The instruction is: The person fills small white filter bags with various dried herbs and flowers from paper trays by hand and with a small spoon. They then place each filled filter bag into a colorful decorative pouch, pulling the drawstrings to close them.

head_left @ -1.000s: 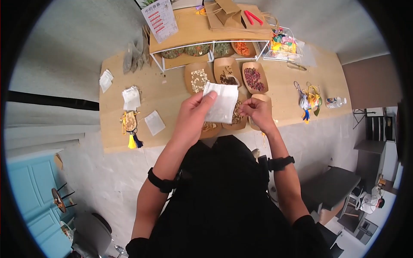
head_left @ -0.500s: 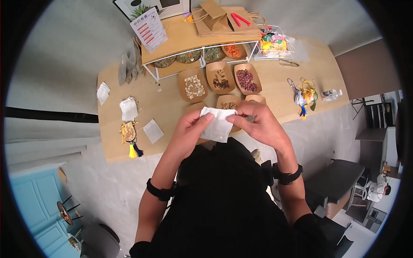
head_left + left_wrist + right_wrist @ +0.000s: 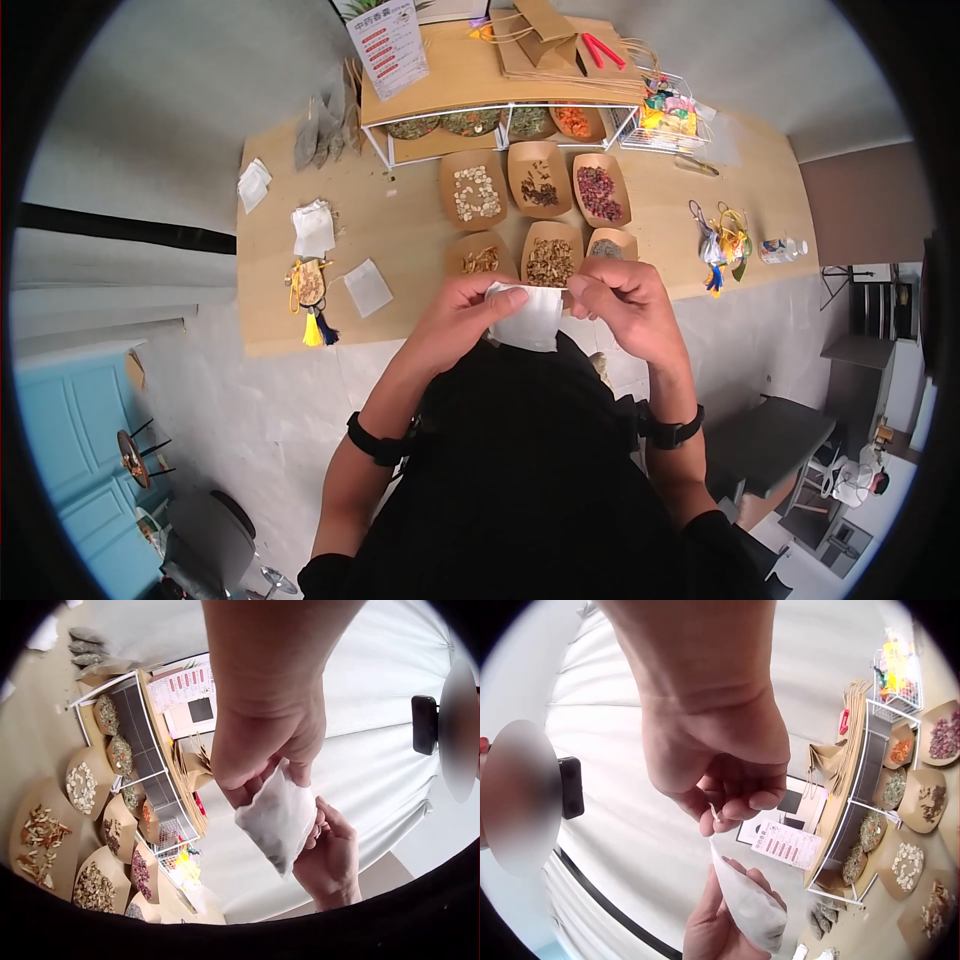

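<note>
Head view, pouch: a white cloth pouch (image 3: 532, 324) is held between both hands, at the near side of the bench (image 3: 398, 228).
Head view, left grip: the left hand (image 3: 460, 320) pinches the pouch's upper left edge, thumb on top.
Head view, right grip: the right hand (image 3: 628, 310) is curled at the pouch's upper right corner.
Head view, trays: six brown paper trays (image 3: 468, 161) in two rows; the back row has white pieces, dark bits and pink-red buds, the front row yellowish shreds, brown chunks and grey grains.
Head view, bench left: white packets (image 3: 313, 229), a flat white square (image 3: 368, 288) and a gold sachet (image 3: 310, 288) with yellow and navy tassels.
Head view, bench right: a clear bottle (image 3: 778, 250) near tasselled sachets (image 3: 732, 238).
Left wrist view, pouch: tilted, its lower corner darker; the left hand clasps its upper part, with the right hand behind it.
Right wrist view, string: the right fingertips pinch a white string (image 3: 715, 812) just above the pouch's top corner.
Right wrist view, pouch: slanted, its lower end bulging, supported by the left hand.
</note>
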A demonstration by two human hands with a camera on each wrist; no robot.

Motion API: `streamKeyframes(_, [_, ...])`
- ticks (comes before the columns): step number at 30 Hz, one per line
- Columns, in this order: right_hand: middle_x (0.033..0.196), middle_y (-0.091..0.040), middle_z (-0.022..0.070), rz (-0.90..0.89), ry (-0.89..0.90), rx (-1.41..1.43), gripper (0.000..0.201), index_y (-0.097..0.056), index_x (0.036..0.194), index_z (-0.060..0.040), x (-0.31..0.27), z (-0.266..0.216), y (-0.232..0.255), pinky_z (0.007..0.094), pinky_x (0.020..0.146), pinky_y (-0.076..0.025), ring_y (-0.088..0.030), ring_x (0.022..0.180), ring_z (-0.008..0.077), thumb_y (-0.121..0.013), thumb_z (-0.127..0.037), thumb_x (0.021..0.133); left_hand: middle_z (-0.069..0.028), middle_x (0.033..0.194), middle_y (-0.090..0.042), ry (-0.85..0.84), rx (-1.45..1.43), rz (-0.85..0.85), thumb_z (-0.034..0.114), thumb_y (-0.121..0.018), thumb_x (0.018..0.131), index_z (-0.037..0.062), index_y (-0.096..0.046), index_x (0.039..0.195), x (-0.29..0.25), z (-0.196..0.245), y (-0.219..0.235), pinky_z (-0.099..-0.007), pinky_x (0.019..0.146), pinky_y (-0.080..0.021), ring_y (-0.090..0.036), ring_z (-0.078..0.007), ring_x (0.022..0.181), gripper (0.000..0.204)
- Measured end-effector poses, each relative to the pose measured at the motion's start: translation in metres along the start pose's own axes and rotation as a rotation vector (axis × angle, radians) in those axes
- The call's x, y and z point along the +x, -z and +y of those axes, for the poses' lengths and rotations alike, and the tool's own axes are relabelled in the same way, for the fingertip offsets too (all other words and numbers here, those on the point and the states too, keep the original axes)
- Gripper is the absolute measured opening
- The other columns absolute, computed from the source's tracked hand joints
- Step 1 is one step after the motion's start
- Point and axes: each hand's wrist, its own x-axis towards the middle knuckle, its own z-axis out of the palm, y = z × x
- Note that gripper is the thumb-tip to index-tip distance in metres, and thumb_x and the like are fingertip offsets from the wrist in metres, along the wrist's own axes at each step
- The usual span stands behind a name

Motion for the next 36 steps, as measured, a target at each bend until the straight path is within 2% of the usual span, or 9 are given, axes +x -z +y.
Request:
streamKeyframes(10, [0.064,-0.059,0.0029,-0.045,-0.022,0.022,0.023,-0.057,0.069,0.0029,0.003,0.005,-0.020,0.0249,0.056,-0.042,-0.053,0.060,0.0075,-0.056,-0.003,0.091,-0.0037,0.087,-0.067,-0.117,0.187,-0.162,0.011,-0.066,0.091,-0.0015,-0.067,0.094,-0.003,0.019,-0.005,-0.0256,0.078,-0.047,-0.060,-0.0088,0.085,0.013])
streamKeyframes(23, [0.060,-0.054,0.0003,-0.050,-0.162,0.060,0.026,-0.058,0.066,-0.0001,0.010,0.040,-0.016,0.0244,0.053,-0.038,-0.049,0.058,0.0054,-0.058,-0.008,0.091,0.0001,0.080,-0.061,0.127,0.224,-0.134,0.021,-0.066,0.090,0.0010,-0.065,0.103,-0.023,-0.010,0.032,-0.0245,0.069,-0.045,-0.052,-0.0057,0.076,0.023])
streamKeyframes(25, [0.063,-0.056,0.0037,-0.100,-0.116,-0.045,0.018,-0.062,0.076,-0.0001,0.015,0.044,-0.023,0.0270,0.053,-0.040,-0.049,0.055,0.0084,-0.062,-0.012,0.089,-0.0031,0.082,-0.063,0.132,0.291,-0.157,0.025,-0.065,0.091,0.0003,-0.065,0.104,-0.026,-0.012,0.038,-0.0280,0.070,-0.046,-0.056,-0.0101,0.077,0.028])
streamKeyframes(27, [0.069,-0.058,0.0079,0.213,0.015,-0.589,0.016,-0.065,0.090,-0.0015,0.010,0.033,-0.038,0.0292,0.054,-0.043,-0.049,0.054,0.0132,-0.066,-0.017,0.088,-0.0063,0.084,-0.065,0.080,0.353,-0.153,0.027,-0.064,0.091,-0.0002,-0.064,0.104,-0.029,-0.018,0.041,-0.0300,0.071,-0.047,-0.059,-0.0139,0.078,0.030])
streamKeyframes(28, [0.079,-0.063,0.0146,0.137,-0.026,-0.617,0.031,-0.063,0.109,-0.0026,0.009,0.021,-0.039,0.0347,0.058,-0.046,-0.057,0.059,0.0238,-0.070,-0.023,0.087,-0.0094,0.086,-0.066,0.026,0.418,-0.165,0.028,-0.063,0.091,-0.0008,-0.064,0.104,-0.030,-0.019,0.042,-0.0320,0.073,-0.048,-0.061,-0.0178,0.079,0.032])
streamKeyframes(29, [0.079,-0.063,0.0146,0.116,-0.025,-0.602,0.031,-0.063,0.109,-0.0026,0.008,0.010,-0.049,0.0347,0.058,-0.046,-0.057,0.059,0.0238,-0.070,-0.023,0.087,-0.0094,0.086,-0.066,0.040,0.420,-0.144,0.028,-0.063,0.091,-0.0008,-0.064,0.104,-0.031,-0.018,0.043,-0.0320,0.073,-0.048,-0.061,-0.0178,0.079,0.032])
streamKeyframes(32, [0.093,-0.066,0.0251,-0.225,-0.119,-0.564,0.036,-0.053,0.117,0.0008,0.006,-0.003,-0.082,0.0479,0.067,-0.050,-0.064,0.082,0.0436,-0.064,-0.022,0.091,-0.0161,0.096,-0.069,0.002,0.502,-0.187,0.016,-0.064,0.082,-0.0008,-0.064,0.109,-0.026,-0.019,0.041,-0.0343,0.077,-0.050,-0.066,-0.0242,0.088,0.032])
streamKeyframes(35, [0.088,-0.066,0.0266,-0.263,-0.206,-0.655,0.025,-0.053,0.108,0.0016,0.009,0.022,-0.096,0.0505,0.068,-0.050,-0.064,0.080,0.0451,-0.057,-0.018,0.094,-0.0172,0.092,-0.069,0.064,0.580,-0.183,0.012,-0.061,0.080,-0.0005,-0.065,0.108,-0.028,-0.018,0.042,-0.0353,0.077,-0.050,-0.067,-0.0251,0.086,0.031])
streamKeyframes(36, [0.078,-0.066,0.0222,-0.234,-0.125,-0.639,0.028,-0.054,0.117,-0.0002,0.009,0.029,-0.100,0.0433,0.067,-0.050,-0.066,0.076,0.0394,-0.055,-0.018,0.095,-0.0184,0.089,-0.069,0.052,0.539,-0.171,0.011,-0.062,0.079,-0.0009,-0.065,0.107,-0.032,-0.021,0.044,-0.0356,0.075,-0.051,-0.067,-0.0266,0.083,0.031])
